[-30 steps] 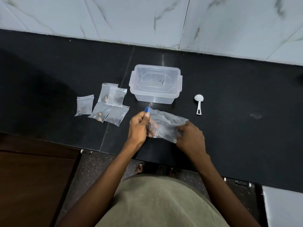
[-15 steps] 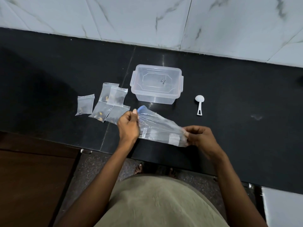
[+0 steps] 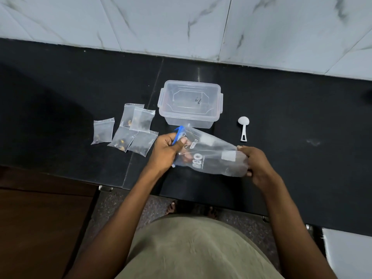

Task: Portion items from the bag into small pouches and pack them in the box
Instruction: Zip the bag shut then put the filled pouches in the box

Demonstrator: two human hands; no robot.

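Standing at a black stone counter (image 3: 281, 109), a person stretches a clear plastic bag (image 3: 213, 156) between both hands just above the counter's near edge. The left hand (image 3: 167, 152) is closed on the bag's blue-zippered end, thumb pressed over the plastic; the right hand (image 3: 257, 164) grips the opposite end, fingers curled around it. A few small dark items show through the bag near the left hand.

Just behind the bag sits a clear plastic box (image 3: 190, 103), its lid on, with the bag's blue corner close to its front wall. To the left of the box, five small pouches (image 3: 128, 127) lie on the counter: four overlap in a cluster, and one lies slightly apart at the far left. The nearest pouch lies just beside the left hand. Each holds a few dark or yellowish pieces.

A white spoon (image 3: 243, 127) rests to the right of the box, bowl toward the wall, near the bag but not touching it. The counter to the right of the spoon is bare, as is its far left stretch. A marble-tiled wall (image 3: 181, 25) bounds the counter at the back.
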